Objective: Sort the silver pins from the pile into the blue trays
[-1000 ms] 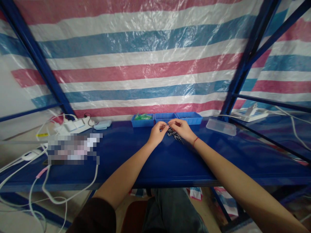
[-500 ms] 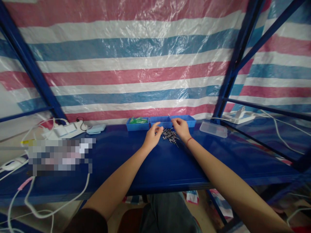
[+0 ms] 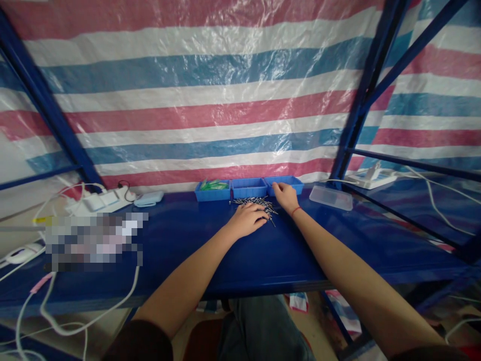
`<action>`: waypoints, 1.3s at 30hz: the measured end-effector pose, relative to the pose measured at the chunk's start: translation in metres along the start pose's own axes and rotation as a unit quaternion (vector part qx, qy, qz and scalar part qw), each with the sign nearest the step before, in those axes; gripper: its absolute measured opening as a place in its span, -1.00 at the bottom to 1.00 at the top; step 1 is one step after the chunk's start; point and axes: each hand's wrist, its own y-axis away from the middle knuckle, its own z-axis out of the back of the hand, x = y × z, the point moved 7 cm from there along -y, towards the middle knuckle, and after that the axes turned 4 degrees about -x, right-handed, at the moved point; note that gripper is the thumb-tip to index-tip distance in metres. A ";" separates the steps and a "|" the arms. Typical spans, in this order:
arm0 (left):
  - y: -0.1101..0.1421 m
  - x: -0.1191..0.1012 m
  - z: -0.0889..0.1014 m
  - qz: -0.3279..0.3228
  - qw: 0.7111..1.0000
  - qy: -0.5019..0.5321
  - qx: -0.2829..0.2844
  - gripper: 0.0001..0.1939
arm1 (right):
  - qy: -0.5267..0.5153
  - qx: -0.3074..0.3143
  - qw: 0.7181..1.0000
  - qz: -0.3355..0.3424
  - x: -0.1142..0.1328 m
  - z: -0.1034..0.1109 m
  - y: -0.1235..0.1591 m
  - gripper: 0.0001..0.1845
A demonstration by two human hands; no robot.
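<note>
A pile of thin, dark and silvery metal-looking pieces lies on the blue table; their exact kind is too small to tell. My left hand rests palm down on the near side of this pile, its fingers spread and touching the pieces. Just right of the pile, at the near wall of the right blue bin, is my right hand. Its fingers are curled together, and whatever they hold is hidden. Behind the pile stands the middle blue bin. Green items fill the left blue bin.
A clear plastic lid or tray lies to the right on the blue tabletop. Over at the left are a light-blue case, a power strip and white cables. Blue frame posts rise behind the table.
My left hand has come down and to the right onto the pile, opening its fingers. The right hand has shifted slightly right, and the pile is spread wider leftward.
</note>
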 end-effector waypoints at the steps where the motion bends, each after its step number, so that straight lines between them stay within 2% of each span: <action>1: -0.001 -0.001 0.001 -0.002 1.000 -0.003 0.002 -0.79 | -0.006 0.008 1.000 0.022 0.006 -0.003 0.002 -0.54; 6: -0.002 -0.010 0.003 -0.034 0.998 -0.041 0.029 -0.81 | -0.031 0.043 0.994 0.096 0.028 -0.011 0.013 -0.63; 14: -0.001 -0.006 0.000 -0.016 0.997 -0.059 0.039 -0.83 | -0.077 0.108 0.983 0.123 0.053 -0.012 0.028 -0.72; 21: 0.001 -0.010 0.003 -0.033 0.994 -0.103 0.032 -0.86 | -0.096 0.147 0.973 0.150 0.065 -0.013 0.037 -0.74; 24: 0.001 -0.008 0.006 -0.017 0.992 -0.122 0.005 -0.86 | -0.089 0.157 0.972 0.149 0.067 -0.013 0.039 -0.73; 27: -0.001 0.004 0.013 0.042 0.993 -0.098 -0.041 -0.83 | -0.117 0.163 0.969 0.145 0.069 -0.011 0.039 -0.70; 30: -0.001 0.023 0.026 0.108 0.985 0.000 -0.133 -0.80 | -0.181 0.199 0.952 0.143 0.072 -0.015 0.043 -0.73; 33: 0.002 0.040 0.035 0.139 0.960 0.102 -0.219 -0.83 | -0.251 0.271 0.917 0.152 0.079 -0.025 0.054 -0.78; 36: 0.004 0.049 0.037 0.159 0.943 0.155 -0.250 -0.85 | -0.316 0.317 0.885 0.127 0.082 -0.034 0.061 -0.75; 39: 0.006 0.056 0.035 0.195 0.926 0.189 -0.262 -0.85 | -0.339 0.287 0.892 0.082 0.078 -0.032 0.055 -0.71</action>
